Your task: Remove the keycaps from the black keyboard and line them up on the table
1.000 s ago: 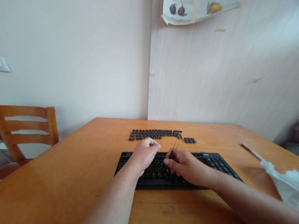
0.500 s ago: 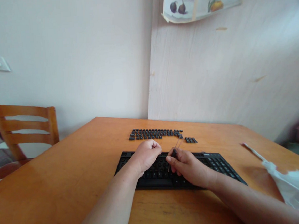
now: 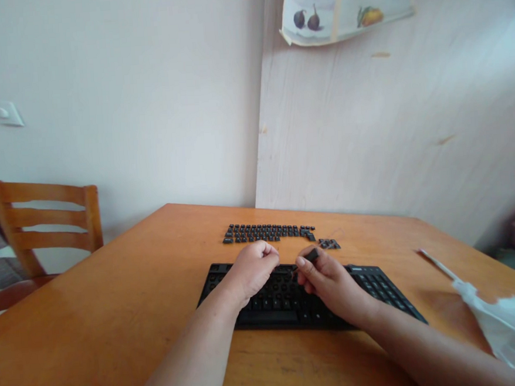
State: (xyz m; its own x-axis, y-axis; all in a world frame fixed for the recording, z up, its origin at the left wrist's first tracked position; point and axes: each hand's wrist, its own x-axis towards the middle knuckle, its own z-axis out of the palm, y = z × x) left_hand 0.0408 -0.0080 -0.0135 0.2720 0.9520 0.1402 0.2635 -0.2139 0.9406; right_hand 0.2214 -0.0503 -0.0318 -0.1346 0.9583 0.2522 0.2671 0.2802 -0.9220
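A black keyboard (image 3: 266,318) lies flat before me, its middle partly covered by my hands. My left hand (image 3: 257,267) is closed over the keyboard's left-centre part, thumb against curled fingers; whatever it may hold is hidden. Over the keyboard's middle, my right hand (image 3: 327,279) is closed around a wire keycap puller (image 3: 311,255) with a black handle. Thin wires show beyond the handle, pointing away from me. Behind the keyboard, loose black keycaps (image 3: 260,232) stand in rows, with a smaller group of keycaps (image 3: 329,244) to their right.
The wooden table (image 3: 128,296) reaches back to the wall. On the right lie a thin white stick (image 3: 436,264) and a crumpled white plastic bag (image 3: 505,322). A wooden chair (image 3: 50,216) stands at the left. A fruit poster (image 3: 350,10) hangs above.
My right hand has tilted the keycap puller, so its handle and wires lean further to the right and lower. My left hand stays in nearly the same place. The view has shifted slightly.
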